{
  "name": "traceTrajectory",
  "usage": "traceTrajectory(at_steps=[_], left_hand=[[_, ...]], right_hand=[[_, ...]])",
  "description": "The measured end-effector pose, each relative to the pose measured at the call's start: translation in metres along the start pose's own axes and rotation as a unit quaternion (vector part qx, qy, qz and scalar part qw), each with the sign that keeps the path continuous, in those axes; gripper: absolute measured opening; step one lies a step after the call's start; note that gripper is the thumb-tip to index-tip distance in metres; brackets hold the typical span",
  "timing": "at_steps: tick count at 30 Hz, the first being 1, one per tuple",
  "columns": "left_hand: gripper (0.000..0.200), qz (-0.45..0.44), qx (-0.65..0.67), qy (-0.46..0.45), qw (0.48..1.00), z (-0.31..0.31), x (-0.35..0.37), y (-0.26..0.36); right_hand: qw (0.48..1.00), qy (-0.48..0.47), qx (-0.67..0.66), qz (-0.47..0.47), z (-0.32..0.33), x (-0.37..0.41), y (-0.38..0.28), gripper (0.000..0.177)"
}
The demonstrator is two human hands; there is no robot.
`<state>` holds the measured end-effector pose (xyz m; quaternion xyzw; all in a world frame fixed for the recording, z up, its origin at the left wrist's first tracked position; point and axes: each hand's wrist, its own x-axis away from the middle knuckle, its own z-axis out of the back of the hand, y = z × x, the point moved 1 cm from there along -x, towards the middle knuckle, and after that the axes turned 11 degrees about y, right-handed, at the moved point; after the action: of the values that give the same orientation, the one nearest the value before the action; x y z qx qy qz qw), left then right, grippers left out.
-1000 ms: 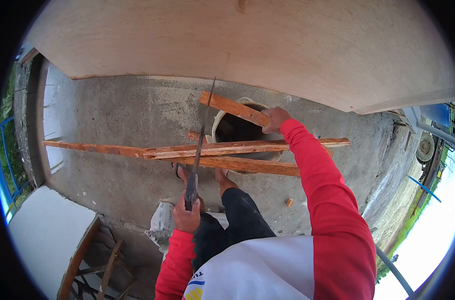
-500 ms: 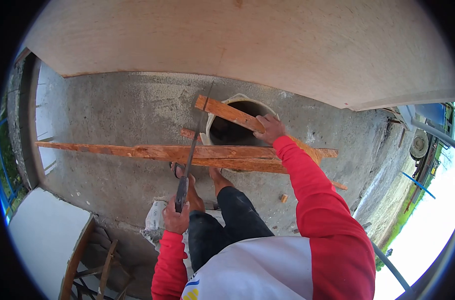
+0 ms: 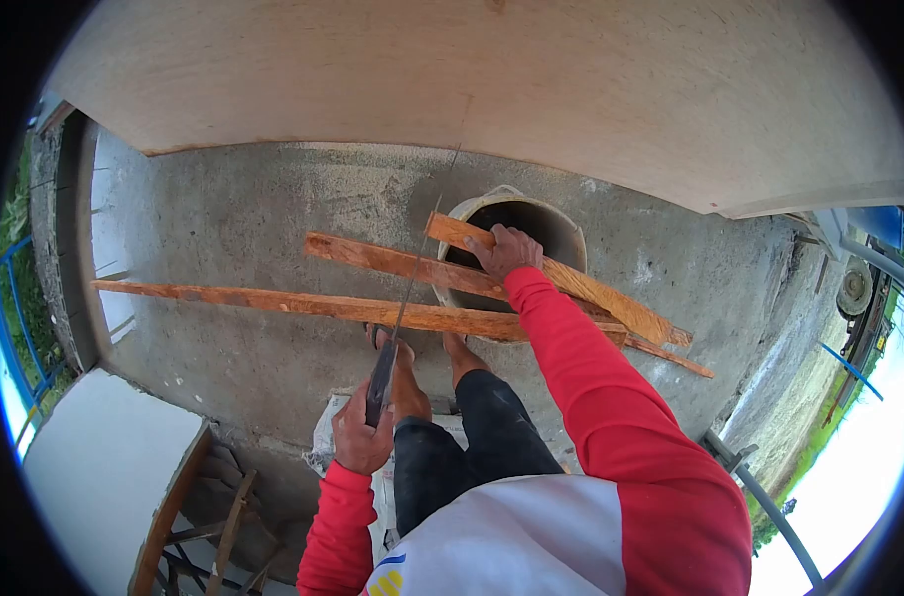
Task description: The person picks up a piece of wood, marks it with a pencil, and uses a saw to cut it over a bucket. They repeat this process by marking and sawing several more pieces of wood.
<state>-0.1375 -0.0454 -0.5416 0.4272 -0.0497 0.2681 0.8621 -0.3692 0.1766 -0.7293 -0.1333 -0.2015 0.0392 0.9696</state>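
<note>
Rough, reddish-brown wooden boards [image 3: 273, 298]; thin dark metal saw blade [image 3: 424, 233]; matt, gritty grey concrete floor [image 3: 243, 219]; smooth pale plywood [image 3: 472, 79].

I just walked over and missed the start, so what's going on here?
A person in a red-sleeved, white-bodied shirt has a long, thin-bladed saw with a dark handle in the left hand. The right hand grips an orange-brown wooden board above a round, off-white container. The blade points away from the person, its upper part by the board's near end; whether it is cutting isn't clear. Two longer reddish-brown boards also reach across the container.
</note>
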Motion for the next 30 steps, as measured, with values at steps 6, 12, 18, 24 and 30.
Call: traceTrajectory(at_steps=[6, 12, 18, 24, 30], left_hand=[[0.047, 0.006, -0.021, -0.005, 1.0, -0.042, -0.016, -0.03], [0.047, 0.037, -0.009, -0.044, 0.998, -0.027, -0.021, -0.02], [0.04, -0.01, -0.014, -0.009, 1.0, -0.03, -0.013, -0.016], [0.047, -0.04, -0.031, -0.016, 0.999, -0.029, -0.009, -0.012], [0.046, 0.022, -0.023, -0.056, 0.998, 0.0, 0.003, 0.026]], right_hand=[[0.988, 0.101, 0.027, 0.116, -0.01, -0.013, -0.001, 0.054], [0.995, -0.025, 0.009, -0.098, 0.002, -0.016, -0.041, 0.059], [0.994, -0.016, 0.016, -0.105, 0.001, -0.02, -0.042, 0.063], [0.993, -0.015, 0.022, -0.115, -0.004, -0.021, -0.042, 0.057], [0.991, -0.014, 0.023, -0.129, -0.004, -0.021, -0.044, 0.061]])
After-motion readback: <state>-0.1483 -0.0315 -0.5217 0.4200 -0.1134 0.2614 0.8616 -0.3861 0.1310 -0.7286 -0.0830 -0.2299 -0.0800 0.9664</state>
